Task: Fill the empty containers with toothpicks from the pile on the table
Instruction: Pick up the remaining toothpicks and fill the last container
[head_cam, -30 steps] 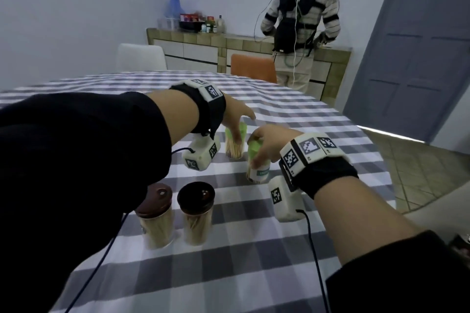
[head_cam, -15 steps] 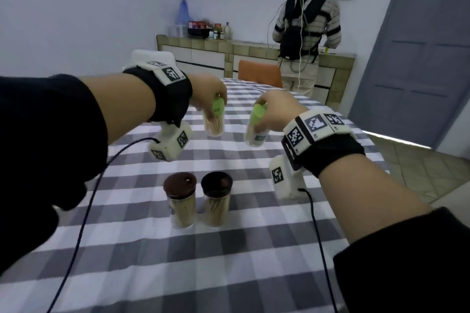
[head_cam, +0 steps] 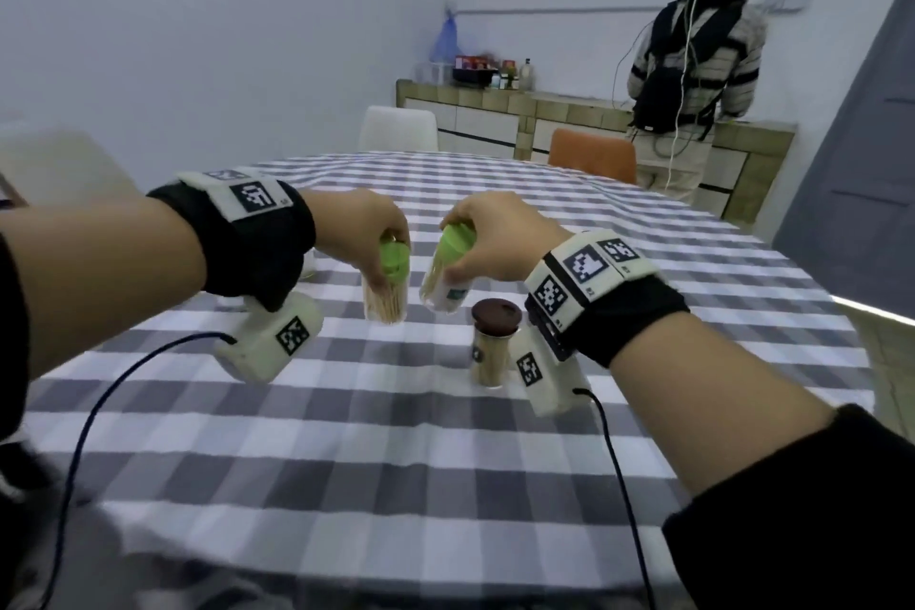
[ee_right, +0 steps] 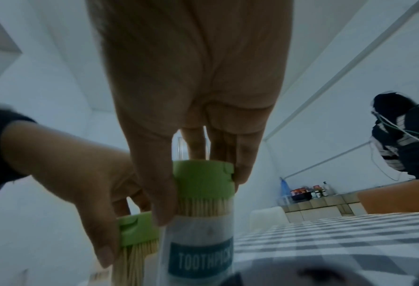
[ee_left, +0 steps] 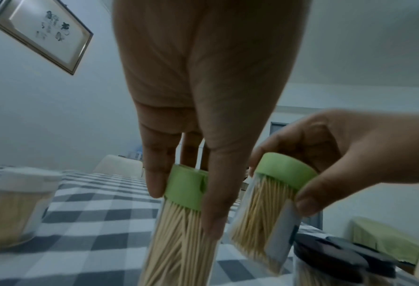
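- Two jars [head_cam: 386,285] [head_cam: 445,272], full of toothpicks, are hanging above the table [head_cam: 396,436].
- Left hand [head_cam: 361,223] and right hand [head_cam: 500,238] fingers are pinching the green caps.
- Jars are probably light and smooth; holding lower seems safer.

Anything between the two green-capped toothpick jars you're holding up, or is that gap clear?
Nothing sits between them. The head view shows only bare checked tablecloth behind the gap between the left jar and the tilted right jar.
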